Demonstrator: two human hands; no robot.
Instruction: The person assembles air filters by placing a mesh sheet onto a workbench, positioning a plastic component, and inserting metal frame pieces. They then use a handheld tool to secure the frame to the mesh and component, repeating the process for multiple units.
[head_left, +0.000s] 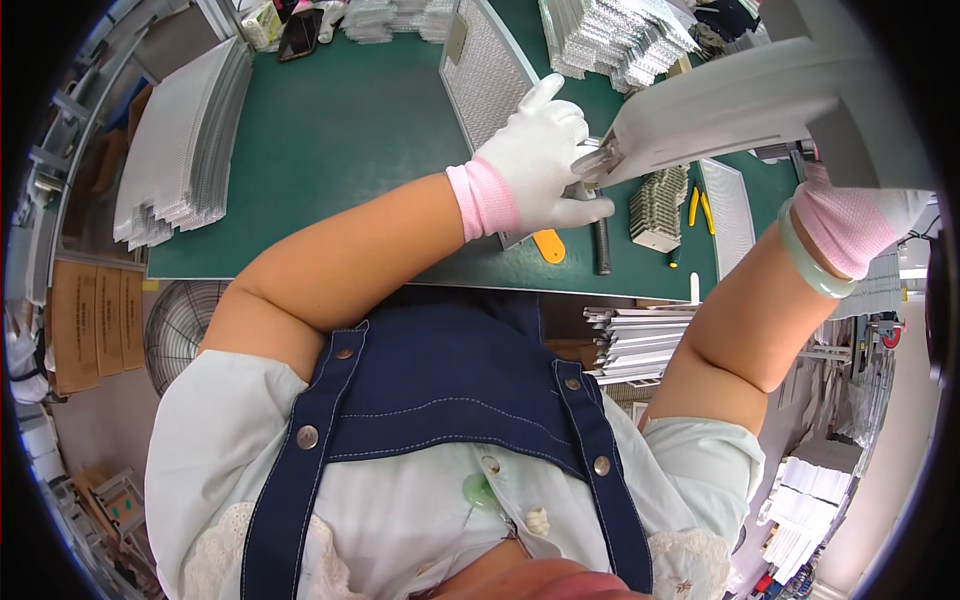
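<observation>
My left hand (548, 150), in a white glove with a pink cuff, is wrapped over the edge of a framed silver mesh panel (480, 95). The panel stands on edge on the green table and runs away from me. Its near part shows below my wrist. The metal tip (598, 160) of a large grey machine arm (720, 100) is right beside my left fingers and partly hides what they grip. My right hand (900, 212), gloved likewise, is at the far right against the machine arm. Its fingers are hidden there.
Stacked mesh panels (190, 140) stand left on the green table (340, 150), more (615, 40) at the back. Right of my left hand are a block of small metal parts (660, 208), yellow-handled pliers (700, 208), an orange piece (548, 246) and a flat panel (728, 215).
</observation>
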